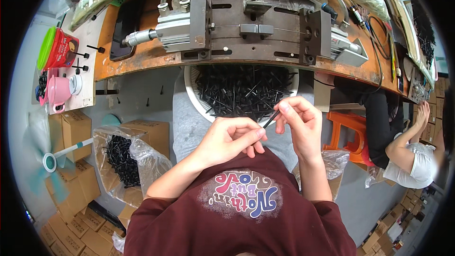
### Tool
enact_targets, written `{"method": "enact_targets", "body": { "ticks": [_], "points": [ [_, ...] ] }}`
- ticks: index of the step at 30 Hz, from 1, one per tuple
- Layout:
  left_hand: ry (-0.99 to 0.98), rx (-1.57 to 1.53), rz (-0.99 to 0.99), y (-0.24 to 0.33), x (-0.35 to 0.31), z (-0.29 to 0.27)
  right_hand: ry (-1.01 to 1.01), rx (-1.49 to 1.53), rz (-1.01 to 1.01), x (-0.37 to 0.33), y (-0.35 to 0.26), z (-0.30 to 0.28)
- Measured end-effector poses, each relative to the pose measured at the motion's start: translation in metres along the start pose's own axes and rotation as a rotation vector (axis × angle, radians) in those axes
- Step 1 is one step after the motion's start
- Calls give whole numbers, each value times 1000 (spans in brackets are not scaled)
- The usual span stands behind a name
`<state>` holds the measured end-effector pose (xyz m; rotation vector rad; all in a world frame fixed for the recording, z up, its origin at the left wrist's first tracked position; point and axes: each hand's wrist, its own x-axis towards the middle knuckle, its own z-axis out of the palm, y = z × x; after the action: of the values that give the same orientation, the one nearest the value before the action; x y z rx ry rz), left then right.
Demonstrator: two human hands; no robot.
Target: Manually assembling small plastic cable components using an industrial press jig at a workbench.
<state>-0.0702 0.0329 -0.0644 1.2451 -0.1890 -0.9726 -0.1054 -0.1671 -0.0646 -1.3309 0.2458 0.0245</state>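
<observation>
My left hand (232, 138) and my right hand (299, 122) meet above my lap and pinch the two ends of one thin black pin (270, 119). Just beyond them a round white basket (193, 96) rests on my lap, heaped with several loose black pins (241, 90). Past the basket, on an orange workbench (142, 57), stands a metal fixture (256, 26) with two clamp blocks and air cylinders on both sides.
A cardboard box (142, 135) lined with clear plastic and holding black pins sits on the floor at my left, among other cartons. A pink cup (59, 91) and a red tin (61, 47) stand at far left. Another person (407, 156) sits at right beside an orange stool (348, 130).
</observation>
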Motion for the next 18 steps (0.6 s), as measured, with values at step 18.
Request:
{"method": "enact_targets", "body": {
  "ticks": [18],
  "points": [
    [70, 29, 115, 7, -9, 8, -42, 257, 30, 6, -1, 16]
  ]
}}
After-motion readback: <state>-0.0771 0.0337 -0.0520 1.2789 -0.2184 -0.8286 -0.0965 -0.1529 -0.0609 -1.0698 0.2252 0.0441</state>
